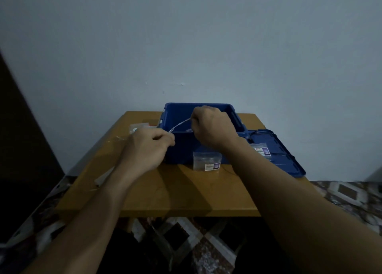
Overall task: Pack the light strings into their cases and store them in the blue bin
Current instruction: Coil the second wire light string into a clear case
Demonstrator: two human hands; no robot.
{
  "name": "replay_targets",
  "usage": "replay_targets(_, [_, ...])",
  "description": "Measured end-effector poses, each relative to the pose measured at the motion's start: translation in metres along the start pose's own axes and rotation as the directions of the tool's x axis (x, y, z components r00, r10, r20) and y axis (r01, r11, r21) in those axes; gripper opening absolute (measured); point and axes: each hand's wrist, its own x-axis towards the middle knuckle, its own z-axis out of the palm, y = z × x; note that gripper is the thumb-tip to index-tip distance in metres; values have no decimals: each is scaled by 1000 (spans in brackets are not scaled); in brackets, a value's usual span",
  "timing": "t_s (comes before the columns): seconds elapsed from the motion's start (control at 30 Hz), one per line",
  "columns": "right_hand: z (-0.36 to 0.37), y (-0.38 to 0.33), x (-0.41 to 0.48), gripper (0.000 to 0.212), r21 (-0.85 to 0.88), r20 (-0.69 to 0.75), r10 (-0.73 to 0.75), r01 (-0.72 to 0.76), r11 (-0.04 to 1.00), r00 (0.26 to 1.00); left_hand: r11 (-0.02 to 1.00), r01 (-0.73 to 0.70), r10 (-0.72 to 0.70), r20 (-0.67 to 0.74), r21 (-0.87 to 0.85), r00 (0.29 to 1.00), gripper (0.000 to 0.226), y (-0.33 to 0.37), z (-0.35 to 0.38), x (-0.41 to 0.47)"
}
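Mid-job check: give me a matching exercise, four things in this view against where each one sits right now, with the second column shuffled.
Things:
1 light string
2 lid
3 front case
4 bin

Places:
A lying flat, right of the bin
B stretched between the left hand and right hand
C open, at the back of the table
D on the table, before the bin's near wall

Pairs: 1-B, 2-A, 3-D, 4-C
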Motion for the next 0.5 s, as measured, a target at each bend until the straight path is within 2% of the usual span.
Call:
replay_targets(0.2, [-26, 6, -4, 27, 74, -85, 46, -40, 996, 995, 984, -41, 27, -86, -173, 996, 21, 24, -21, -23])
replay_targets(0.5, [-67, -3, -26, 33, 129, -67, 70, -61, 990, 995, 981, -81, 68, -77, -179, 995, 24, 35, -35, -55])
